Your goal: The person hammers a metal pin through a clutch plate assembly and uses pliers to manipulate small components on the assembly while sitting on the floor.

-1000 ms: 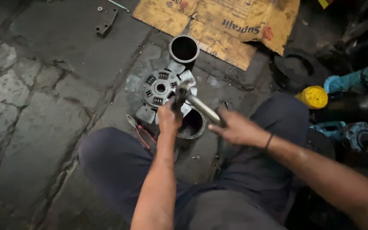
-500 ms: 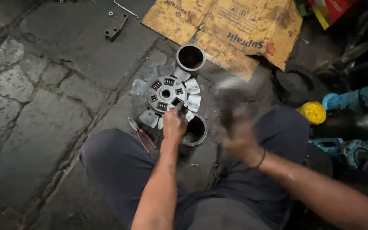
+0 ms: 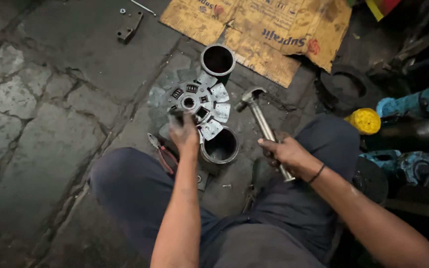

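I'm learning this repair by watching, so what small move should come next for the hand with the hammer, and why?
Probably a short downward strike onto the clutch disc. The right hand grips the hammer with its head raised beside the disc, not touching it. The left hand presses on the disc's near edge, steadying it across two metal cylinders, so the blow should land clear of those fingers.

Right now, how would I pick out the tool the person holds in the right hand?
Start at the torn cardboard sheet on the stone floor. Just below it lies a round metal disc between two open steel cylinders. Right of the disc, the right hand grips a hammer: the only long-handled tool, its metal head raised.
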